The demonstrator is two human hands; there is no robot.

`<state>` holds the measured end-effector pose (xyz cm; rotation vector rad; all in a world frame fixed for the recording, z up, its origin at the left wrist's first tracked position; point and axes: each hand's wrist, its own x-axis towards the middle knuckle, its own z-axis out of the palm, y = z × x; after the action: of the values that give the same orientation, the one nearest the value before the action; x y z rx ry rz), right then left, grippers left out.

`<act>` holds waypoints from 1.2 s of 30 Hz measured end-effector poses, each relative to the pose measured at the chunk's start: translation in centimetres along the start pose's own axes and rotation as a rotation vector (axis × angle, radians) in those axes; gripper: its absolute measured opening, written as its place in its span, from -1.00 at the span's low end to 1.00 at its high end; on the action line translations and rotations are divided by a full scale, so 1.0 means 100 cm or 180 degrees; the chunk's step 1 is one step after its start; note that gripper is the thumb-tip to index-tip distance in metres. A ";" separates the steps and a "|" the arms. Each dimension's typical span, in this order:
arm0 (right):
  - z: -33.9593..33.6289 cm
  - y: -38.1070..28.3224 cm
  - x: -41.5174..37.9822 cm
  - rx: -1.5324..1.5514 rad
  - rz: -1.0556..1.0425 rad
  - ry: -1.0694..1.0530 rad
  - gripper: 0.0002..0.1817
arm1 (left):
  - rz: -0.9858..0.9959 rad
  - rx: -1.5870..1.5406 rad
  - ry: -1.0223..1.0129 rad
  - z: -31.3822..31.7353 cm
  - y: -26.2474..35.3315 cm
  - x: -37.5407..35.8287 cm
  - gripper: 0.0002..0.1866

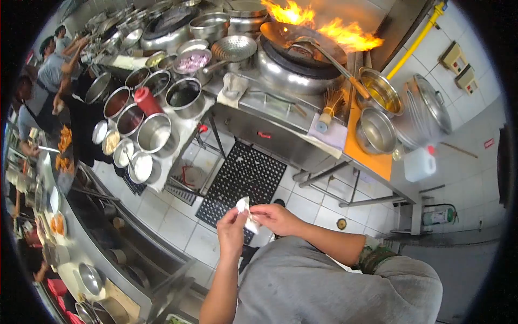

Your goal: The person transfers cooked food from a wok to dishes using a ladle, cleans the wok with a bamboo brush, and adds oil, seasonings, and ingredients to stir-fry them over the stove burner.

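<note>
In front of my body, above the floor, both hands meet on a small crumpled white piece [243,204] that looks like tissue or thin cloth. Its upper end sticks up past my left thumb, and a lower flap hangs between the hands. My left hand [232,231] is closed on it from the left, fingers bent. From the other side my right hand [274,219] pinches it with thumb and fingers. Beyond the hands, a wok [302,42] sits on a round burner [294,73], a wooden-handled ladle [345,73] resting in it. Tall flames [345,35] rise behind.
Steel pots [155,133] and a red squeeze bottle [147,101] crowd the left counter. Bowls [376,129] stand on an orange board [372,162]. A black mat [243,178] lies on the tiles. Several people [51,67] work along a long counter at left.
</note>
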<state>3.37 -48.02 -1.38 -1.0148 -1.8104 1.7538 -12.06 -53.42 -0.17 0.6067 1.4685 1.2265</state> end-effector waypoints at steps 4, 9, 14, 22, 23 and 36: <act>-0.065 0.014 -0.019 -0.0054 0.0278 0.0170 -0.60 | 0.1299 0.1504 0.0805 0.047 0.030 0.106 -0.80; -0.162 0.082 -0.054 -0.0366 0.1211 0.0589 -0.62 | 0.2122 0.2148 0.1397 0.122 0.048 0.269 -0.77; -0.236 0.114 -0.099 -0.0695 0.1598 0.1303 -0.69 | 0.2126 0.2011 0.1419 0.200 0.002 0.307 -0.79; -0.280 0.121 -0.111 -0.0721 0.1701 0.1310 -0.68 | 0.2069 0.1879 0.0471 0.259 -0.008 0.210 -0.80; -0.281 0.119 -0.111 -0.0679 0.1687 0.1392 -0.68 | 0.2251 0.1991 0.0827 0.244 0.017 0.232 -0.82; -0.240 0.124 -0.149 -0.0530 0.1914 0.2215 -0.71 | 0.2492 0.6623 -0.4094 0.305 0.064 0.400 -0.65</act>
<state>33.20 -43.81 -7.90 -2.0840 -1.2776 1.2608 2.94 -5.47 -7.01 2.7131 0.7165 -0.8848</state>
